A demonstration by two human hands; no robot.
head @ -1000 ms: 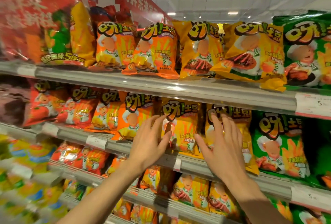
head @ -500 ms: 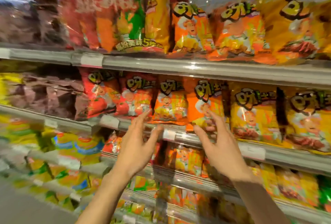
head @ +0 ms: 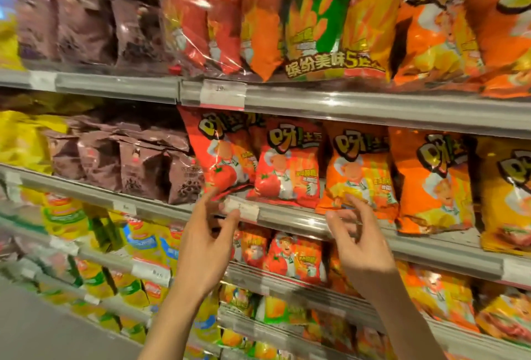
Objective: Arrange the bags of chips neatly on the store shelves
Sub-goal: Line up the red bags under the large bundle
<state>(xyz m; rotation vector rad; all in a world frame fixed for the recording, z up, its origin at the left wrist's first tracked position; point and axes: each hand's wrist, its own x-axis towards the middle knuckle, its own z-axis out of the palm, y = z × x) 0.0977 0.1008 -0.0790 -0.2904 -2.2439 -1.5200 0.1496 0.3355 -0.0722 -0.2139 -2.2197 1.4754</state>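
Chip bags stand in rows on grey shelves. On the middle shelf [head: 287, 217] two red tomato bags [head: 221, 155] [head: 287, 164] stand left of two orange bags [head: 359, 164] [head: 434, 178] and a yellow one [head: 505, 193]. My left hand [head: 205, 244] is raised in front of the shelf edge, fingers loosely spread, its fingertips at the bottom of the leftmost red bag. My right hand [head: 359, 239] hovers with relaxed curled fingers just below the first orange bag, a fingertip near its lower edge. Neither hand holds anything.
A large red multipack [head: 273, 14] and orange bags [head: 431, 32] fill the top shelf; brown bags [head: 129, 164] sit to the left. White price labels [head: 241, 208] clip onto the shelf rails. Lower shelves hold yellow, green and red bags. Grey floor shows bottom left.
The view has swung left along the shelves. Both hands have moved left from the yellow bags to the red and orange bags, and their fingers have relaxed from flat to loosely curled.
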